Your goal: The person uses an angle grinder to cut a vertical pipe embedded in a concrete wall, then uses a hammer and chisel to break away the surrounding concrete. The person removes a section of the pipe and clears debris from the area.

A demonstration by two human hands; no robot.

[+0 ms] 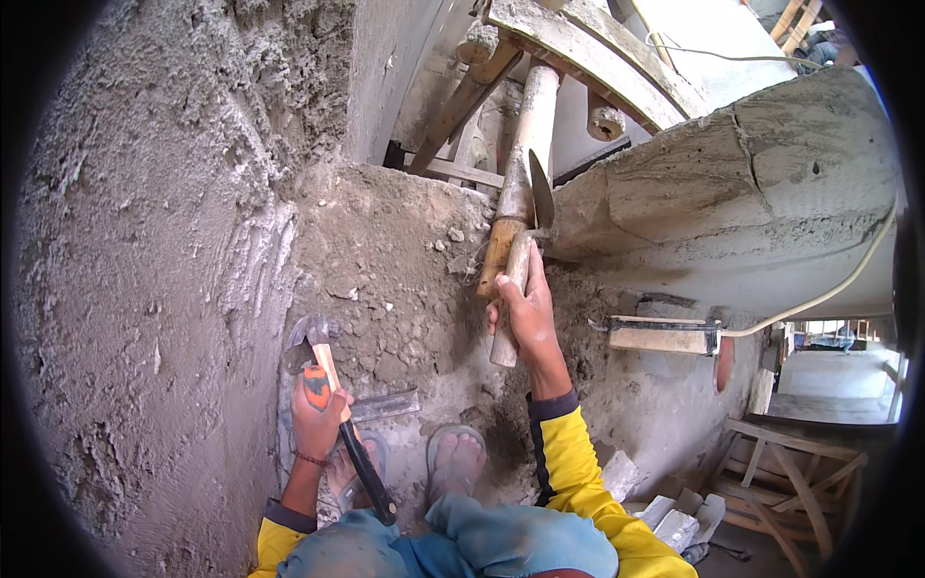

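My left hand (313, 429) is closed around a hammer (368, 474) and an orange-and-black tool handle (316, 383); what that handle belongs to is hidden. The hammer slants, its metal head up by the rough wall and its black grip down toward my knee. In front of me, my right hand (530, 316) wraps the wooden handle of a trowel (542, 193), whose narrow blade points away and up. Just behind the trowel lies a bamboo pole (504, 249); I cannot tell whether the two touch.
A rough plastered wall (164, 289) rises at my left. Rubble (381, 328) covers the ground ahead of my sandalled feet, beside a flat grey strip (385, 405). A concrete slab (713, 183) juts in from the right, above a corded light box (665, 335). Wooden framing (790, 482) stands lower right.
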